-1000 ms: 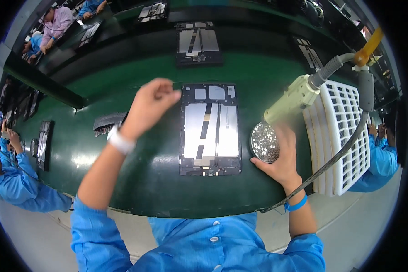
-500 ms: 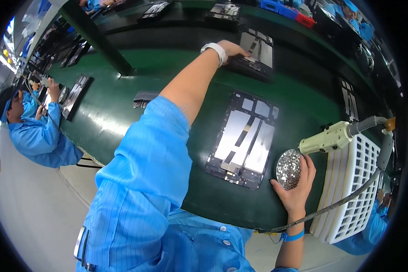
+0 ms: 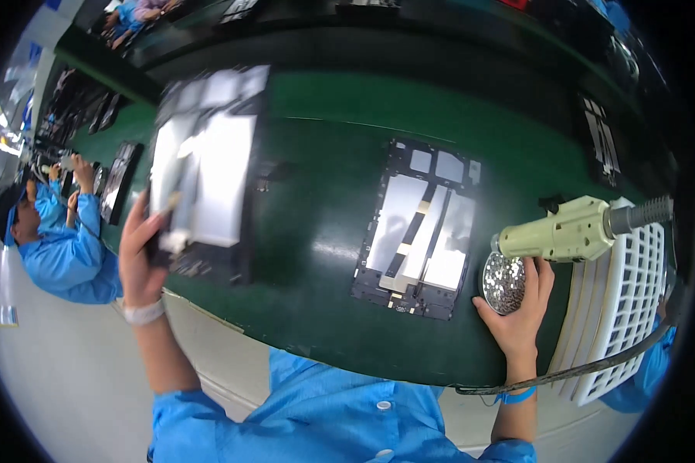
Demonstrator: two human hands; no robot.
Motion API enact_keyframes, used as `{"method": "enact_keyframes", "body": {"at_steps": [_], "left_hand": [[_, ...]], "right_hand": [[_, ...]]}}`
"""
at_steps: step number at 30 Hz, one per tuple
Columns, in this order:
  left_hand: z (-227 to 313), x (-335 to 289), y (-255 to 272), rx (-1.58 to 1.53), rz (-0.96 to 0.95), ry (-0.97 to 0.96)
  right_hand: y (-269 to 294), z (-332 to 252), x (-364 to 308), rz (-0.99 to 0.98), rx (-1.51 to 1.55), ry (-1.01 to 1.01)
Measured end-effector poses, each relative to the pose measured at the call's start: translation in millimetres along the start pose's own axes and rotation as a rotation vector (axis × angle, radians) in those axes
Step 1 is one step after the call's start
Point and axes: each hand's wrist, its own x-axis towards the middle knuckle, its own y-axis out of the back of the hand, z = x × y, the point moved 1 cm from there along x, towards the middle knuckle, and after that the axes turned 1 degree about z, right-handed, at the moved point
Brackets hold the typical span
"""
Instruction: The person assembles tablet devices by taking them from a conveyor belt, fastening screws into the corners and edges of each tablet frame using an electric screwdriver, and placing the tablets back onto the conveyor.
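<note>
My left hand [image 3: 139, 262] grips the lower left edge of an opened tablet [image 3: 225, 174], raised over the left of the table and smeared by motion. Flat in front of me lies a second opened tablet [image 3: 440, 251], its silver cells and dark ribbon strip showing. My right hand [image 3: 520, 320] curls around a round dish [image 3: 504, 284] full of small shiny metal pieces, thumb on the near left and fingers on the right. Just over the dish and fingertips is a pale green power screwdriver [image 3: 557, 231]; whether the fingers touch it I cannot tell.
White perforated trays [image 3: 625, 309] stand at the right edge, crossed by a dark cable [image 3: 594, 363]. A green post [image 3: 104, 65] rises at the far left. Another tablet [image 3: 599, 143] lies far right. A co-worker [image 3: 62, 247] sits at the left.
My left hand has brought a tablet from the far side of the table to the left and nearer me. The right hand still holds the dish, with the screwdriver above it.
</note>
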Motion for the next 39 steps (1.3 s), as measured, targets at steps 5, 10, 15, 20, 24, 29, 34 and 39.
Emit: {"method": "enact_keyframes", "body": {"at_steps": [5,10,15,20,24,29,34,39], "left_hand": [[-25.3,-5.6,143.4,0.044,0.116,0.096],[-48.6,-2.4,165.1,0.177,0.179,0.210],[-23.3,8.1,164.3,1.175,0.035,0.326],[-28.3,53.6,-8.1,1.462,-0.120,-0.450],[-59.6,76.2,-82.1,1.254,-0.594,-0.669],[-91.6,82.2,-90.7,1.464,-0.518,-0.742],[-102.7,60.4,-97.9,1.576,-0.373,-0.830],[-120.7,48.5,-108.9,1.558,-0.281,-0.878]], "right_hand": [[-3.5,3.2,1.6,-0.013,-0.001,0.008],[0.7,1.1,-2.3,0.010,-0.044,-0.002],[0.1,0.4,6.0,0.008,0.101,0.058],[8.1,0.2,-7.2,0.032,0.011,0.086],[7.1,5.9,-5.6,0.032,0.063,0.125],[6.6,5.5,-4.2,0.093,0.067,-0.014],[18.2,-7.5,-9.3,-0.044,-0.180,0.105],[24.0,-23.7,-27.2,-0.248,-0.225,0.238]]}}
